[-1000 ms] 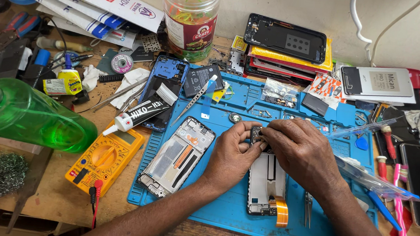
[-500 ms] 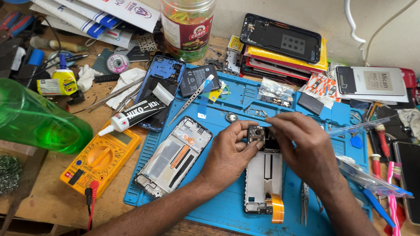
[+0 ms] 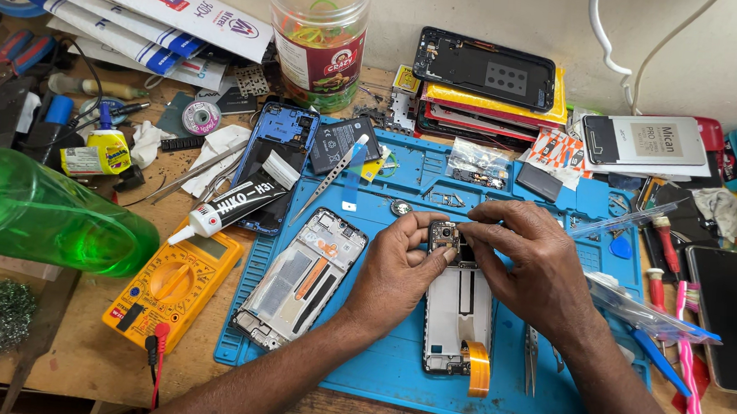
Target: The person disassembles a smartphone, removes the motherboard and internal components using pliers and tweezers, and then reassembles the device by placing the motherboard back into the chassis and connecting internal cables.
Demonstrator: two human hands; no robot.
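Note:
Both hands meet over an opened phone frame [image 3: 457,319] lying on a blue repair mat [image 3: 391,373]. My left hand [image 3: 399,270] and my right hand [image 3: 530,263] pinch a small dark camera module [image 3: 444,236] together at the frame's top end. An orange flex ribbon [image 3: 478,368] curls from the frame's lower end. A second opened phone frame [image 3: 301,276] lies left of my left hand on the mat.
A yellow multimeter [image 3: 175,283], a green bottle [image 3: 39,214] and a black-and-white glue tube [image 3: 228,206] lie at left. Tweezers [image 3: 329,178], a blue phone shell [image 3: 275,153], a plastic jar [image 3: 316,35], stacked phones [image 3: 489,90] and hand tools [image 3: 679,341] crowd the bench.
The hands have kept hold of the small module over the phone frame, shifting only slightly. The view has drifted a little.

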